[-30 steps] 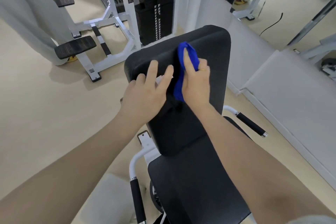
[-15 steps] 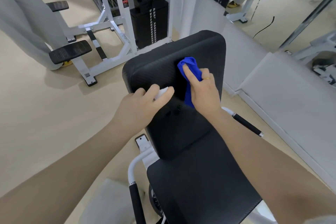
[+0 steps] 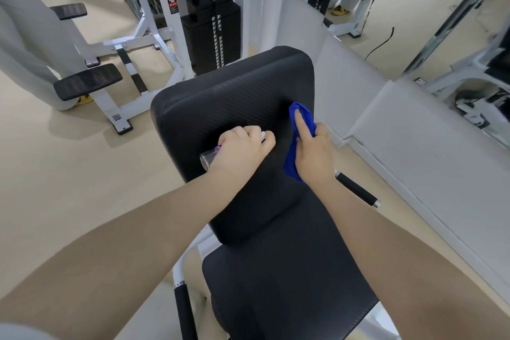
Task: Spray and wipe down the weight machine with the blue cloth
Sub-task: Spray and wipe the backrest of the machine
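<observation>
Two bare hands work over one black padded backrest (image 3: 229, 107) of a weight machine. The left hand (image 3: 242, 150) has its fingers curled around one small clear spray bottle (image 3: 207, 159), whose white tip pokes out past the knuckles while its clear base sticks out on the other side. The right hand (image 3: 313, 156) holds one blue cloth (image 3: 302, 116) against the right side of the backrest; its index finger lies straight along the cloth, pressing it to the pad, and the other fingers fold around the cloth's lower part. One thin gold ring (image 3: 321, 135) sits on a finger of that hand.

Below the backrest is one black seat pad (image 3: 281, 284), with the same ribbed texture. Two black handle grips show: one (image 3: 357, 192) to the right of the backrest and one (image 3: 185, 315) at the lower left on a white tube.

Behind the backrest stands one black weight stack (image 3: 212, 33) in a white frame, with two steel guide rods rising from it. To the left are two black foot pads (image 3: 87, 81) on white supports. The floor (image 3: 55, 174) is pale beige. A low grey ledge (image 3: 414, 132) runs along the right, under a mirror that reflects more white equipment and a black cable.
</observation>
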Available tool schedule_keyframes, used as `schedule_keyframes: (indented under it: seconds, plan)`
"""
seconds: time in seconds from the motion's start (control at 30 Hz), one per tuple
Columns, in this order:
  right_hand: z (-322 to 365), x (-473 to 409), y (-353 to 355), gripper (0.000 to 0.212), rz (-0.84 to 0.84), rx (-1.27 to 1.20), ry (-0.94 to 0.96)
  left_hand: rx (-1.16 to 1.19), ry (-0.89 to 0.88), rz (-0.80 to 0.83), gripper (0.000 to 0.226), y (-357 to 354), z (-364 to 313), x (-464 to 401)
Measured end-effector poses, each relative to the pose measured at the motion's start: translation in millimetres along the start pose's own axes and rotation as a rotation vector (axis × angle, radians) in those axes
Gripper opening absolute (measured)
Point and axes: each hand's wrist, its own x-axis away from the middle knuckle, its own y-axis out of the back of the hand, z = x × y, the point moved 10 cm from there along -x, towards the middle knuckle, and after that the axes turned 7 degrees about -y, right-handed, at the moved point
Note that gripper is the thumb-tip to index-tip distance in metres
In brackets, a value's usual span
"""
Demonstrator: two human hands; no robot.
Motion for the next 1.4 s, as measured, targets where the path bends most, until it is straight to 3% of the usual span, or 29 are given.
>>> schedule_keyframes:
  seconds: [0.17,0.23,0.3,0.43,0.5,0.53,0.6,0.67,0.7,0.73,0.83,0.9,0.93,1.07,1.13,1.23,1.3,1.4]
  plan:
    - [-7,9,-12,0.062,-0.019,-0.072,0.029,0.007,-0.029,0.008,0.054,2,-1,5]
    - [-13,9,-15,0.06,-0.028,-0.149,-0.054,0.022,0.017,-0.127,0.043,14,10,18]
    - [-3,12,-13,0.062,-0.071,-0.202,-0.073,0.034,0.06,-0.263,0.049,23,25,38]
    - [113,40,-31,0.055,-0.074,-0.127,0.391,0.157,0.127,-0.389,0.039,35,59,69]
    - [146,45,-30,0.052,-0.136,-0.078,0.512,0.287,0.223,-0.397,0.04,27,77,83]
    - [146,39,-19,0.06,-0.189,-0.083,0.488,0.374,0.267,-0.377,0.042,20,84,89]
    - [118,10,6,0.072,-0.228,-0.154,0.245,0.558,0.344,-0.372,0.043,7,103,101]
    - [75,-20,17,0.07,-0.206,-0.302,-0.072,0.71,0.404,-0.399,0.045,1,117,109]
    - [74,-22,18,0.068,-0.188,-0.356,-0.12,0.756,0.414,-0.422,0.046,-1,121,112]
    - [89,-17,21,0.066,-0.197,-0.35,-0.062,0.816,0.434,-0.447,0.046,-3,124,113]
    - [165,37,4,0.065,-0.178,-0.175,0.379,1.166,0.632,-0.551,0.049,-22,140,122]
    - [185,56,-6,0.068,-0.165,-0.033,0.521,1.316,0.743,-0.574,0.054,-35,143,127]
    - [184,46,0,0.07,-0.172,-0.013,0.495,1.349,0.751,-0.568,0.057,-38,142,127]
    - [148,-12,34,0.062,-0.178,-0.057,0.101,1.414,0.726,-0.571,0.064,-41,136,125]
    - [166,-3,34,0.057,-0.131,-0.08,0.134,1.423,0.741,-0.571,0.066,-45,137,125]
    - [225,37,12,0.053,-0.002,0.027,0.404,1.461,0.698,-0.579,0.066,-48,137,122]
    - [230,31,15,0.051,-0.002,0.062,0.452,1.477,0.647,-0.583,0.063,-46,134,122]
    - [162,-17,45,0.048,-0.183,0.013,0.137,1.418,0.59,-0.547,0.063,-41,135,124]
